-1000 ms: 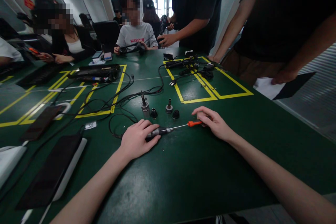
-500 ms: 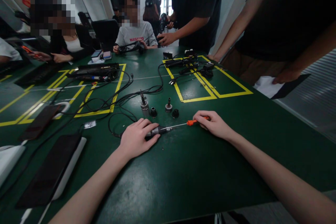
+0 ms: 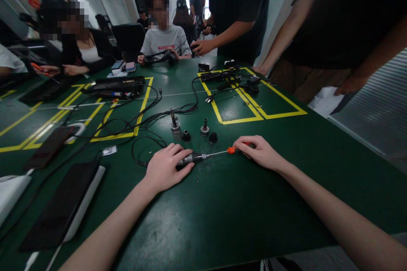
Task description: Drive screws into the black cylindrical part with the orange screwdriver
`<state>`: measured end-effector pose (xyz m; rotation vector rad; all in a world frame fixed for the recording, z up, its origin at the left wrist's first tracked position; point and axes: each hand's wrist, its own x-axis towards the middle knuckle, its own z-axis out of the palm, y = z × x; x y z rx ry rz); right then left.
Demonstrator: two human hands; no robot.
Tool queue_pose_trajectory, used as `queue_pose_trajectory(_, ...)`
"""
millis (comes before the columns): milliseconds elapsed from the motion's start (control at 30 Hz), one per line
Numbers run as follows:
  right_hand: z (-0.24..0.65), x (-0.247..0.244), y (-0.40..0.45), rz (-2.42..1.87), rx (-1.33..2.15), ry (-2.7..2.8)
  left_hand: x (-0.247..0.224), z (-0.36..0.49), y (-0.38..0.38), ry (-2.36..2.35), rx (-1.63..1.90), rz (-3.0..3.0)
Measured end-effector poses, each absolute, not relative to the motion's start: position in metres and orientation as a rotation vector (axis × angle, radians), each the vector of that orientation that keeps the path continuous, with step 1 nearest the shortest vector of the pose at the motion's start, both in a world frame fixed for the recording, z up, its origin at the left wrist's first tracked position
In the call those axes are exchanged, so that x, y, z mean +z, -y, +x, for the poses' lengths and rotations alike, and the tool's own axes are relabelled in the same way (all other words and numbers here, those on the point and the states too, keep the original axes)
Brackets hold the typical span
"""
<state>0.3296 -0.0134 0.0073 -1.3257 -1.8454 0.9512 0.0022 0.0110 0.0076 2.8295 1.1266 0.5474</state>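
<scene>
My left hand [image 3: 168,166] is wrapped over a dark, corded cylindrical tool [image 3: 199,157] lying on the table, its silver-tipped end pointing right. The palm hides most of its body. In my right hand [image 3: 258,152] is a screwdriver [image 3: 231,150] with an orange handle, pinched between the fingers. The thin shaft reaches left to the tool's tip; whether it touches there I cannot tell. Just beyond stand a metal cylindrical part with a thin shaft [image 3: 175,125], a shorter metal part [image 3: 205,128] and two black collars, one on the left [image 3: 186,136] and one on the right [image 3: 213,137].
Black cables [image 3: 149,125] run across the green table [image 3: 248,216] at left. A dark phone [image 3: 60,207] on a white block lies by my left forearm, another phone [image 3: 47,148] behind it. Yellow tape [image 3: 241,120] frames black devices farther back. Several people surround the table.
The fingers of my right hand have shifted slightly on the screwdriver, and less of its handle shows. My left hand and the corded tool stay in place.
</scene>
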Motion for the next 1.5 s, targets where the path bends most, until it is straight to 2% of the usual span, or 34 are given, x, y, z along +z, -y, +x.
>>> queue_pose_trajectory(200, 0.3278, 0.0087, 0.0127, -1.221, 0.890, 1.802, 0.0068, 0.0021, -0.0112, -1.135, 0.548, 2.823)
queue_pose_trajectory(433, 0.3293, 0.0093, 0.0141, -1.310, 1.040, 1.843, 0.0073, 0.0027, -0.0105, -1.133, 0.555, 2.817)
queue_pose_trajectory(633, 0.3282, 0.0104, 0.0125, -1.232, 0.878, 1.846, 0.0068, 0.0024, -0.0109, -1.130, 0.556, 2.819)
queue_pose_trajectory(833, 0.3310, 0.0083, 0.0130, -1.340, 0.886, 1.980, 0.0078, 0.0025, -0.0105, -1.133, 0.549, 2.821)
queue_pose_trajectory(1067, 0.3282, 0.0072, 0.0140, -1.253, 0.968, 1.883, 0.0065, 0.0017, -0.0111, -1.131, 0.556, 2.815)
queue_pose_trajectory(1500, 0.3281, 0.0115, 0.0146, -1.198, 0.873, 1.983, 0.0072, 0.0012, -0.0103, -1.137, 0.551, 2.822)
